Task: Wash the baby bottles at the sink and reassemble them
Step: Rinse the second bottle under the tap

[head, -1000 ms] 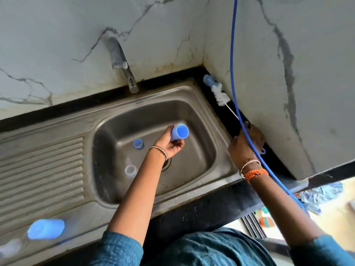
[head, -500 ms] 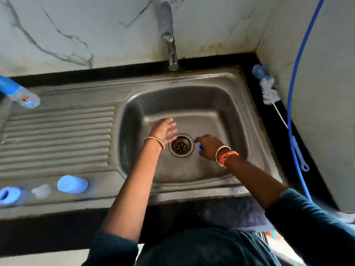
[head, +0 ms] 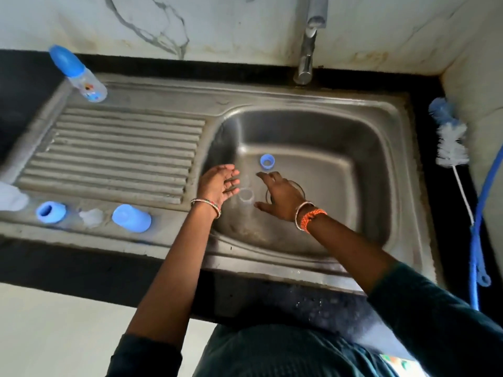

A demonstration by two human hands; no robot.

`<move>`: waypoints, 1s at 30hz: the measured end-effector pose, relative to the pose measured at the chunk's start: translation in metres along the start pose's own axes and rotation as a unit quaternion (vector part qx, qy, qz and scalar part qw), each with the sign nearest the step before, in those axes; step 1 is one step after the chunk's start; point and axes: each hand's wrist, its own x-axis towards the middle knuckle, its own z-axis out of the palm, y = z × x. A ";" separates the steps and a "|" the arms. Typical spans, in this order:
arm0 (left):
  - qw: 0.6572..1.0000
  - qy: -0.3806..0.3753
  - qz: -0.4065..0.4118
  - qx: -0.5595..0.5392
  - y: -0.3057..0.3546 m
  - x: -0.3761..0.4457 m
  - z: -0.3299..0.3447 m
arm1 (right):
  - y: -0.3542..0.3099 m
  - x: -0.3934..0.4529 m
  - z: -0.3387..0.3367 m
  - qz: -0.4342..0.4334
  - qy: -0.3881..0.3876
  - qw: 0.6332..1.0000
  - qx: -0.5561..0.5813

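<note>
Head view: left hand (head: 220, 183) and right hand (head: 280, 197) — both spread, empty; over sink (head: 299, 123).

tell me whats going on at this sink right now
A person is partway through washing baby bottle parts. Both hands are down in the sink basin, open and holding nothing: the left hand and right hand flank a clear ring, with a blue collar just beyond. Two blue caps lie on the drainboard, an assembled bottle at its far corner, and the brush at the right.
</note>
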 end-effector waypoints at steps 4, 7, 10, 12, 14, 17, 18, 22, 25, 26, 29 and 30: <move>0.999 0.025 0.025 -0.003 -0.007 0.000 0.009 | -0.027 0.027 0.012 -0.020 -0.040 0.998 0.039; 0.994 0.036 0.088 0.061 0.000 0.012 0.012 | -0.021 0.032 -0.004 0.045 0.058 0.990 0.123; 0.972 -0.016 0.152 0.180 0.006 0.025 0.027 | -0.008 0.035 -0.054 0.082 0.126 0.934 0.326; 0.969 -0.061 0.133 0.199 0.011 0.031 0.043 | 0.003 0.039 -0.093 0.097 0.109 0.906 0.396; 0.985 -0.110 0.066 0.113 0.022 0.034 0.063 | 0.011 0.045 -0.123 0.116 0.049 0.888 0.442; 0.995 -0.092 0.024 0.009 0.041 0.049 0.090 | 0.027 0.070 -0.151 0.184 0.084 0.786 0.584; 0.996 -0.083 0.030 -0.002 0.048 0.054 0.097 | 0.034 0.083 -0.160 0.207 0.122 0.721 0.650; 0.996 -0.079 0.037 -0.023 0.066 0.065 0.114 | 0.052 0.131 -0.187 0.228 0.137 0.540 0.798; 0.995 -0.085 0.029 -0.036 0.069 0.073 0.112 | 0.059 0.156 -0.191 0.210 0.106 0.466 0.853; 0.995 -0.087 0.028 -0.034 0.069 0.076 0.110 | 0.061 0.161 -0.191 0.209 0.098 0.457 0.859; 0.996 -0.084 0.025 -0.028 0.070 0.078 0.106 | 0.065 0.167 -0.190 0.220 0.088 0.460 0.856; 0.996 -0.082 0.022 -0.031 0.070 0.078 0.105 | 0.065 0.167 -0.190 0.222 0.092 0.461 0.854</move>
